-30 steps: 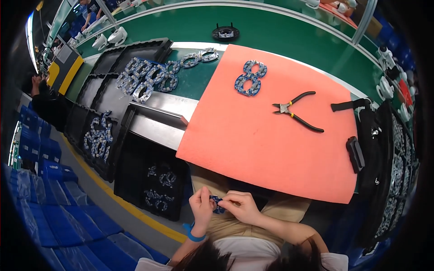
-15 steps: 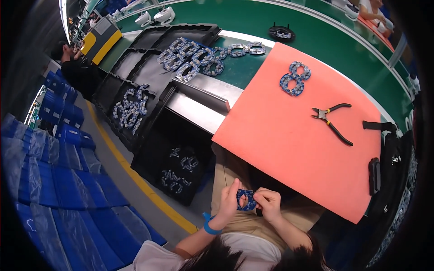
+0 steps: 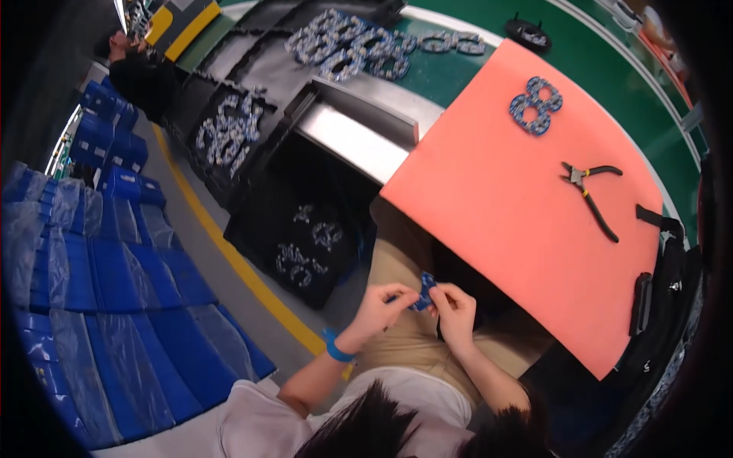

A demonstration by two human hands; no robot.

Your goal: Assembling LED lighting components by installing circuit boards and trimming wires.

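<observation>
1. Over the lap, below the counter edge, a small blue circuit-board piece [image 3: 424, 291] is pinched between both hands. Left hand [image 3: 385, 302] is closed on its left edge w/ fingertips; right hand [image 3: 455, 308] is closed on the right edge. Piece is held edge-on, tilted, clear of the counter; judged to be held that way for flexing or close inspection.
2. Orange mat [image 3: 504, 206] is laid over the counter as a soft work surface. A figure-eight panel of blue boards [image 3: 536, 105] lies at its far end; black-handled cutters [image 3: 589, 197] lie near the right side, well apart from the hands, untouched.
3. Black trays [image 3: 252, 91] are set to the left along the counter, loaded w/ more board panels [image 3: 347, 44]; a lower black tray [image 3: 305, 237] by the knee carries a few loose pieces, within reach of the left hand. Placement judged as feed/collect stock.
4. Blue wristband [image 3: 336, 349] is worn on the left wrist. Blue wrapped bins [image 3: 92, 252] are stacked on the floor at left, beyond a yellow floor line [image 3: 229, 252].
5. Change vs. half a sec. earlier: board was then shown nearly flat-on to the camera; now it is turned edge-on and appears narrower. Both hands are kept on it, grip unchanged.
6. View has swung left & down since then: mat and cutters sit further right, more floor is shown. Mat items themselves not seen to be moved.
</observation>
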